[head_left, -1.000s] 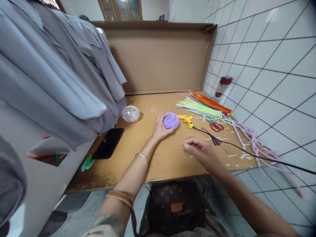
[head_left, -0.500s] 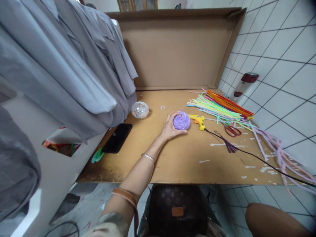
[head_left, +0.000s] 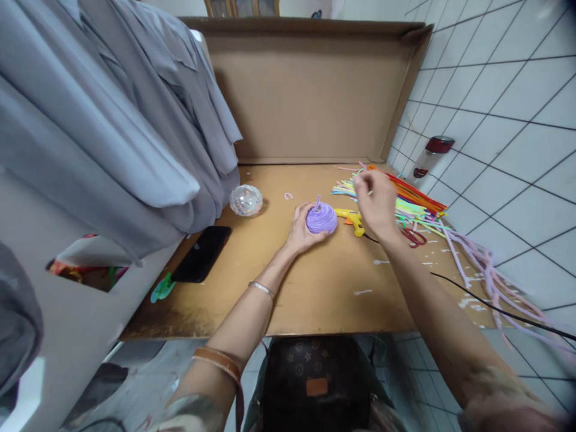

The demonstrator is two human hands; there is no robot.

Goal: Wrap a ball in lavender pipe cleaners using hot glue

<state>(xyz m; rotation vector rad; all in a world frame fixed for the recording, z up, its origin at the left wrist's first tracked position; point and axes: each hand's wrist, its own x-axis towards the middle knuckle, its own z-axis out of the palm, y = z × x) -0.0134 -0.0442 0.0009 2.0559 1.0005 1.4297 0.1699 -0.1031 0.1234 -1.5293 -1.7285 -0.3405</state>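
A round coil of purple pipe cleaner [head_left: 321,218] with a short stem sticking up rests on the table, and my left hand [head_left: 300,230] is wrapped around its left side. My right hand [head_left: 376,201] is raised over the right part of the table with its fingers curled together; whatever it may pinch is too small to name. Just left of and below it lies the yellow glue gun [head_left: 351,221], its nozzle by the purple coil. Behind the right hand, colourful pipe cleaners [head_left: 411,210] are partly hidden.
A clear faceted ball [head_left: 246,200] and a black phone [head_left: 202,254] with a green item [head_left: 162,288] are at left. Red scissors [head_left: 414,237], loose purple strands [head_left: 488,264] and a black cord lie right. A red-lidded jar [head_left: 431,157] stands by the tiles. Grey cloth [head_left: 171,120] hangs left.
My right hand has come into view from the lower right, over the glue gun and pipe cleaners. My left hand still holds the purple coil. The whole view has shifted slightly.
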